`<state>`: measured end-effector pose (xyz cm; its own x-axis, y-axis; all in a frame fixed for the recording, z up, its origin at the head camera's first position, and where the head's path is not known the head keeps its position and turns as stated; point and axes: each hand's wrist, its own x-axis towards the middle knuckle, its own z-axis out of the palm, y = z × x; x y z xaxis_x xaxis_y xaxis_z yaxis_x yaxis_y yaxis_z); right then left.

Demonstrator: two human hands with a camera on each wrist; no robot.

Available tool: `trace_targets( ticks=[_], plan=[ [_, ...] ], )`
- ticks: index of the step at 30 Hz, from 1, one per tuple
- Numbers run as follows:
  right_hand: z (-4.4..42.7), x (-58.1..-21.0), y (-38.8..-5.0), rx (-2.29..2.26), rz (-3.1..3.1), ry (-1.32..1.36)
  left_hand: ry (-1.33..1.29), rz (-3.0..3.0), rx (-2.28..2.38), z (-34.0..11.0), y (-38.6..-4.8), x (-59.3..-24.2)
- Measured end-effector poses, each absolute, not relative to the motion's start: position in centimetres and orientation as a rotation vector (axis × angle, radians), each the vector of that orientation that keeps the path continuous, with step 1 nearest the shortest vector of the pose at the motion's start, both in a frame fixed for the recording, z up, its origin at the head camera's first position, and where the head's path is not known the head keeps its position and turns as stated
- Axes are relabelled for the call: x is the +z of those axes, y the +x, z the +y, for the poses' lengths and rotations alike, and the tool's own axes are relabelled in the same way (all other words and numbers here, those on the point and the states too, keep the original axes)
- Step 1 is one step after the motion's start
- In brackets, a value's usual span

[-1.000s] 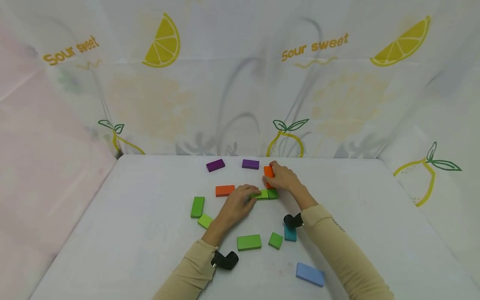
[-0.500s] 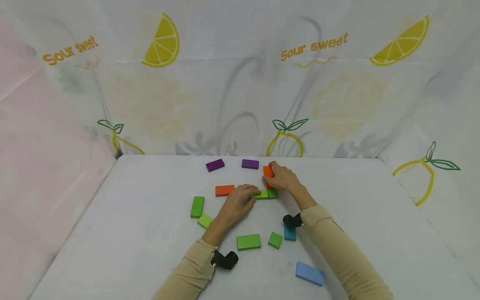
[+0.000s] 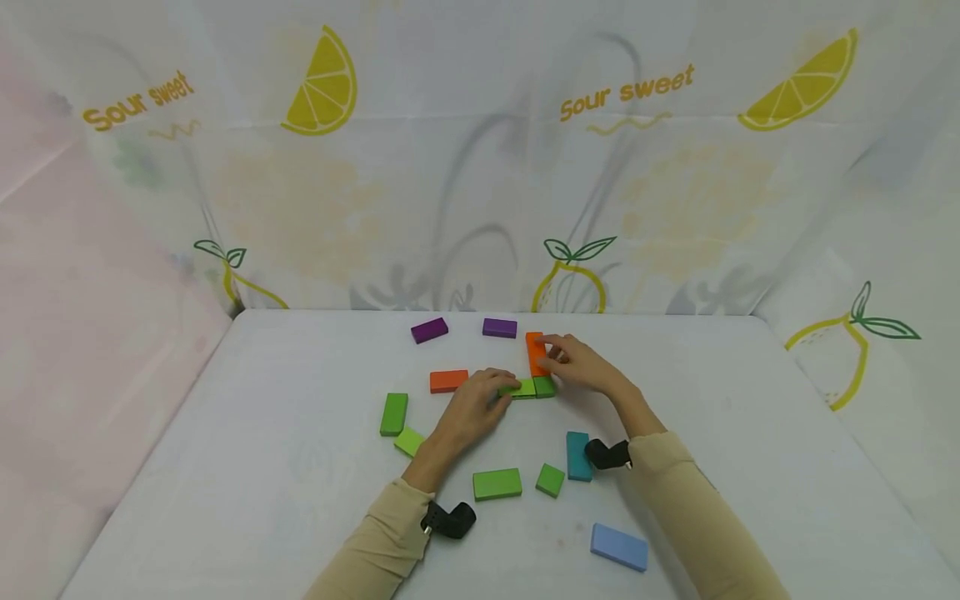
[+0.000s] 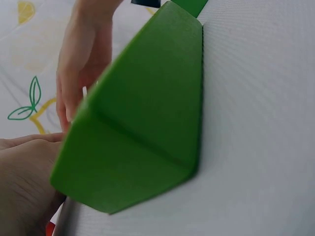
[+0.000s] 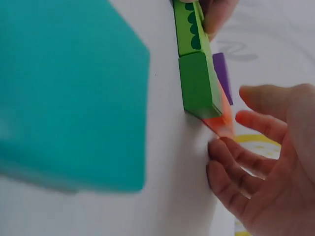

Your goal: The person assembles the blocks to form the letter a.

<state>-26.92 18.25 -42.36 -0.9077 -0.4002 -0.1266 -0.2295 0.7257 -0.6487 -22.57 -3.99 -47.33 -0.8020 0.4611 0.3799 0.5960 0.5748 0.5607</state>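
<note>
My left hand (image 3: 472,408) grips the left end of a light green block (image 3: 525,388), which lies in the middle of the table. A darker green block (image 3: 544,387) butts against its right end. Behind these two, an orange block (image 3: 535,354) points away from me, its near end at the green pair. Beside it on the right hovers my right hand (image 3: 585,365). In the right wrist view, the right hand (image 5: 275,157) has loosely spread fingers and nothing in its grasp; the light green block (image 5: 189,29) there shows dark scallops along one face.
Purple blocks (image 3: 430,330) (image 3: 499,327) lie near the back edge. A red-orange block (image 3: 447,382) and green blocks (image 3: 393,414) sit left of the left hand. Nearer me are a green block (image 3: 497,484), a small green block (image 3: 551,481), a teal block (image 3: 578,456) and a blue block (image 3: 618,547).
My right hand has let go of the orange block and drawn back to the right and toward me, leaving that block lying in place. The left hand stays still on the light green block.
</note>
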Motion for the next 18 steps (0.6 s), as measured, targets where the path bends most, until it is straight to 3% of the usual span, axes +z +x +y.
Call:
trace_targets(
  ticks=[18],
  plan=[
    [20.6,-45.0,-24.3,-1.113,2.643,-0.749,-0.905,-2.607,-1.035,-4.0,-22.6,-47.3]
  ],
)
